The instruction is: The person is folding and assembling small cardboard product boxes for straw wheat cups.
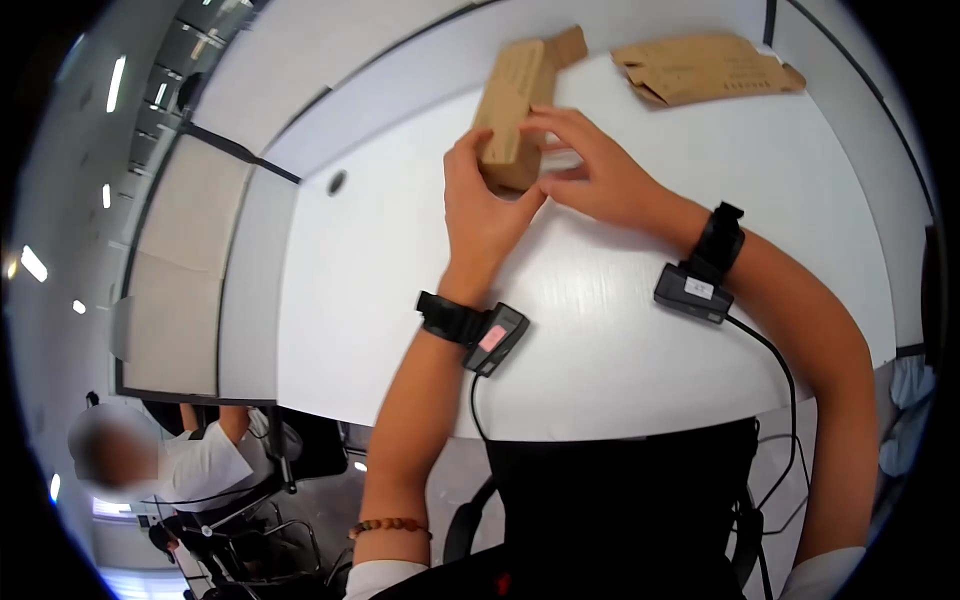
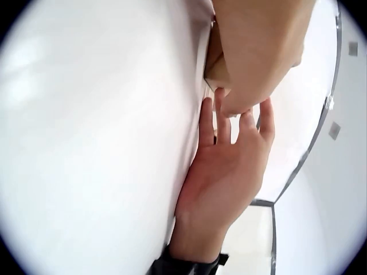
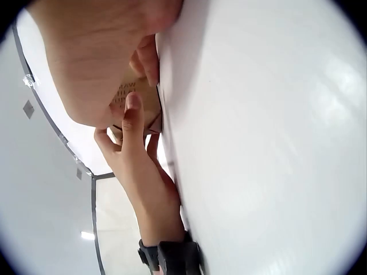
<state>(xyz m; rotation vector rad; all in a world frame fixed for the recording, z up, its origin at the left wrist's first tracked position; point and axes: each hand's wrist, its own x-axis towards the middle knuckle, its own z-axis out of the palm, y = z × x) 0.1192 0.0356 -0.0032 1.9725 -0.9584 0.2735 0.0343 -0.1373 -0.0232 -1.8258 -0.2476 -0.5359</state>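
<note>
A long brown cardboard box (image 1: pixel 514 95) lies on the white table with a flap raised at its far end. My left hand (image 1: pixel 482 205) holds its near end, fingers along the left side. In the right wrist view, the left thumb (image 3: pixel 133 106) lies over the printed end face of the box (image 3: pixel 150 103). My right hand (image 1: pixel 600 180) is at the box's right side, its fingertips on the upper edge and its thumb close to the left thumb at the near corner. The left wrist view shows the right hand's fingers (image 2: pixel 206 123) reaching up to the box (image 2: pixel 218 71), partly behind the left hand.
A flattened brown cardboard piece (image 1: pixel 710 70) lies at the back right of the white table (image 1: pixel 600 330). Pale partitions (image 1: pixel 400 105) enclose the far side. A black chair (image 1: pixel 620 500) stands at the near edge. Another person (image 1: pixel 205 465) sits at the lower left.
</note>
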